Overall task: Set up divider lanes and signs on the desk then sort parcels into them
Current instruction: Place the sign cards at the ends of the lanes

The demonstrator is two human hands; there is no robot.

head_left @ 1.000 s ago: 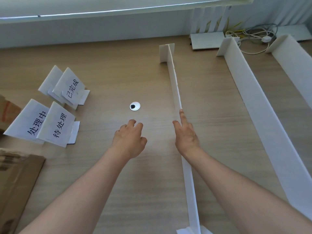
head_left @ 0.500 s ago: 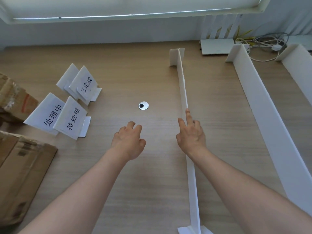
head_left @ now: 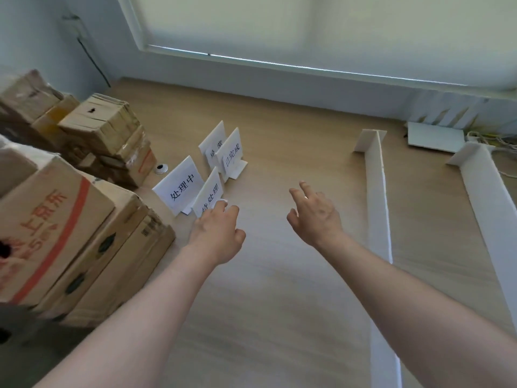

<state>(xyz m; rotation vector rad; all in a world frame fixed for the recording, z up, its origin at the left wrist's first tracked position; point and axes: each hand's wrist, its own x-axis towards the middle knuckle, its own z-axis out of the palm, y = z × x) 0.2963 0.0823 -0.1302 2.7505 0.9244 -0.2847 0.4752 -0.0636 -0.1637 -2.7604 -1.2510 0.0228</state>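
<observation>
Four white card signs are grouped left of centre in the frame, each a flat rectangular panel propped at a slant on a folded foot and printed with black Chinese characters. The nearest sign (head_left: pixel 209 195) is met at its lower edge by the left hand (head_left: pixel 216 236), whose fingers (head_left: pixel 223 210) are curled toward it; whether the card is actually pinched cannot be told. Just beside it on the left stands a wider sign (head_left: pixel 180 190), and behind the pair, toward the upper centre, two more signs (head_left: pixel 232 154) (head_left: pixel 213 142) overlap one another.

The right hand (head_left: pixel 314 217) is held above the tabletop (head_left: pixel 279 289) near the middle of the frame, fingers spread and relaxed, with nothing held.

To the right, a long thin white divider (head_left: pixel 377 208) of foam board is set on edge, running from the upper right down to the lower edge, with a short cross piece at its far end. A second divider (head_left: pixel 486 197) of the same board lies further right, well apart from the first.

The tabletop is a pale wood-grain laminate. Along the left edge, brown corrugated cardboard parcels (head_left: pixel 70 233) are stacked, the nearest printed with red characters and a red stripe, others (head_left: pixel 103 127) creased and taped. A small round white grommet (head_left: pixel 161 168) is seen between parcels and signs.
</observation>
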